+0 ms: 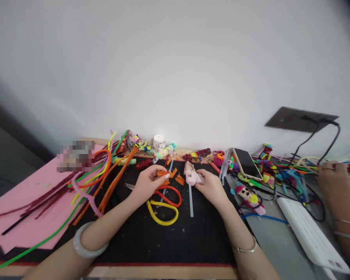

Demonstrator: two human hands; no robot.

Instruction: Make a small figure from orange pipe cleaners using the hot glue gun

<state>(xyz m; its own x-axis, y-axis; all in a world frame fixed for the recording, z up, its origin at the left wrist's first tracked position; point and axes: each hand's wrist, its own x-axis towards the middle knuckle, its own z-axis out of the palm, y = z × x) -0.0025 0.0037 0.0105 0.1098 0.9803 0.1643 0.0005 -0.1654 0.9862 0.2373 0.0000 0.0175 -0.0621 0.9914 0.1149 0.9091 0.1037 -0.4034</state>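
Note:
My left hand (147, 184) is closed, with a short orange pipe cleaner piece (163, 173) pinched between thumb and fingers. My right hand (211, 187) grips a small pale pink hot glue gun (190, 177) by its handle, the nozzle pointing away from me. A clear glue stick (191, 202) extends from the gun toward me. Another bent orange piece (179, 179) lies on the black mat (163, 249) between my hands. Partly under my left hand lie scissors (163, 223) with one red and one yellow handle, their blade tips showing to the left.
Long pipe cleaners (116, 173) spread over pink sheets (20, 206) at left. Against the wall stand a white cup (159, 142) and several pipe cleaner figures. At right are a phone (247, 164), a doll figure (250, 198), a white power strip (309, 233), cables and another person's hand (335, 181).

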